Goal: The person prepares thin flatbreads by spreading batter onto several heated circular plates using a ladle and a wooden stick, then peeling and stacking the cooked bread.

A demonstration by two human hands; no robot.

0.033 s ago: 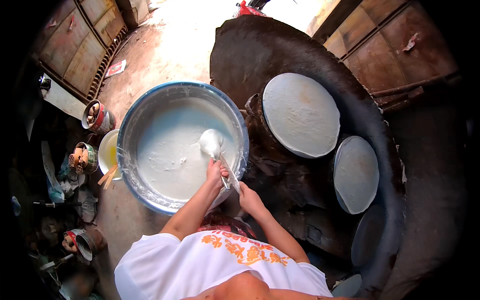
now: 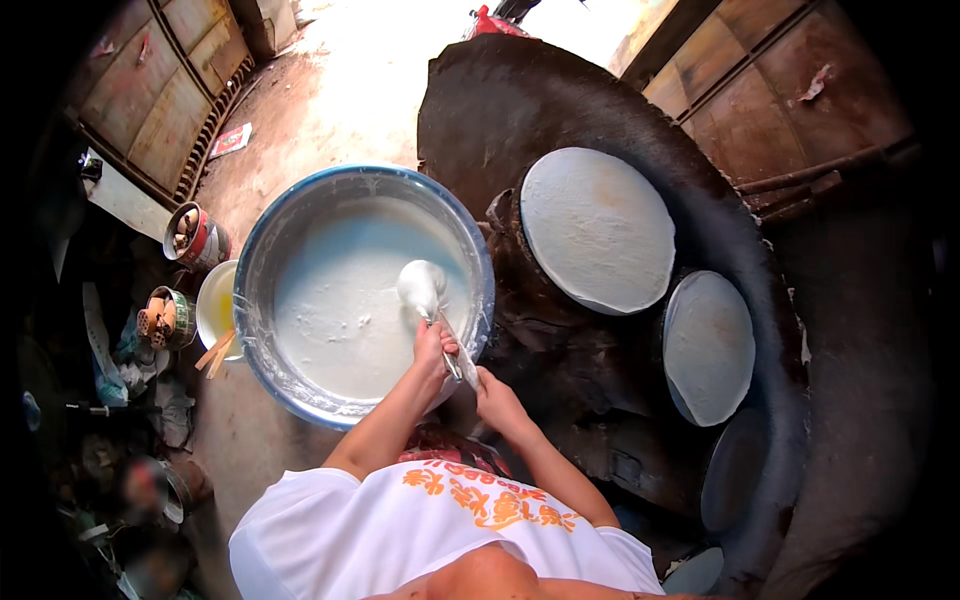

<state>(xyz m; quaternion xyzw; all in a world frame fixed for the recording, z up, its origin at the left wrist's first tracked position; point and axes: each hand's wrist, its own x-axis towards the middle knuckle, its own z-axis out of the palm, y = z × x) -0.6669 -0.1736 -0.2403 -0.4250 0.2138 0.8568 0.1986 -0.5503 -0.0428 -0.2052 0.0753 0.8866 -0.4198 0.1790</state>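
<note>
A large blue-rimmed basin (image 2: pixel 262 215) of thick white batter (image 2: pixel 335 290) stands in front of me. Over its right part, my left hand (image 2: pixel 432 345) is closed around the handle of a ladle (image 2: pixel 420 285), whose bowl is coated in batter. My right hand (image 2: pixel 497 400), just outside the near right rim, grips a flat, batter-smeared scraper (image 2: pixel 463 358). The scraper's blade slants up beside the ladle's handle; whether they touch I cannot tell. To the right, a large round griddle (image 2: pixel 598 230) and a smaller griddle (image 2: pixel 708 345) are each covered with a pale, thin sheet of batter.
The griddles sit in a dark, curved stove top (image 2: pixel 530 95). A bare dark griddle (image 2: pixel 735 470) and a partly visible pale one (image 2: pixel 695 572) are nearer me. Left of the basin are a pale bowl (image 2: pixel 210 300) with wooden sticks (image 2: pixel 216 352) and cans (image 2: pixel 205 240) holding brownish pieces.
The view has shifted very slightly. Both hands keep their grips on the ladle and scraper, in nearly the same place.
</note>
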